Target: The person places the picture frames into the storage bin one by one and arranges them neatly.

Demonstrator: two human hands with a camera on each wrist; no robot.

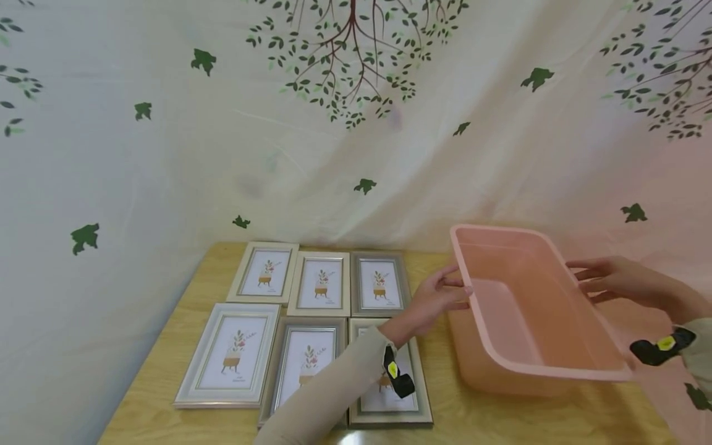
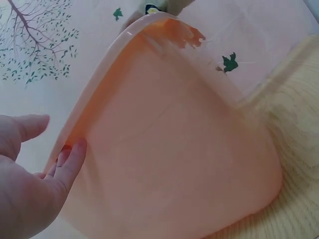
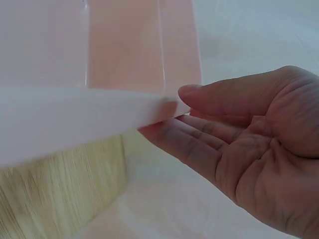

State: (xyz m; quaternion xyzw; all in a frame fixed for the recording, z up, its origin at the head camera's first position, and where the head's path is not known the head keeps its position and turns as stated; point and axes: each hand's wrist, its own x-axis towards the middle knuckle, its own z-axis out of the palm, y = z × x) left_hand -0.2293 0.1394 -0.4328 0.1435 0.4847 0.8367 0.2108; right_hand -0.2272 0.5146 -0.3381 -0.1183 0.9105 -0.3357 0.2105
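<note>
A pink plastic basin point(image 1: 534, 303) is at the right side of the wooden table, its opening turned toward me. My left hand point(image 1: 431, 303) holds its left rim; in the left wrist view, the fingers point(image 2: 77, 154) sit under the lip and the thumb stands above it. Across the basin, my right hand point(image 1: 620, 281) grips the right edge. Thumb on top and fingers below pinch the rim point(image 3: 124, 112) in the right wrist view. Inside the basin nothing is visible. Whether its whole base touches the table cannot be told.
Several picture frames lie face up in two rows left of the basin, among them a white one point(image 1: 230, 355) and a grey one point(image 1: 380, 284). My left forearm passes over the front ones. A leaf-patterned cloth point(image 1: 311, 154) hangs behind the wooden table point(image 1: 183, 377).
</note>
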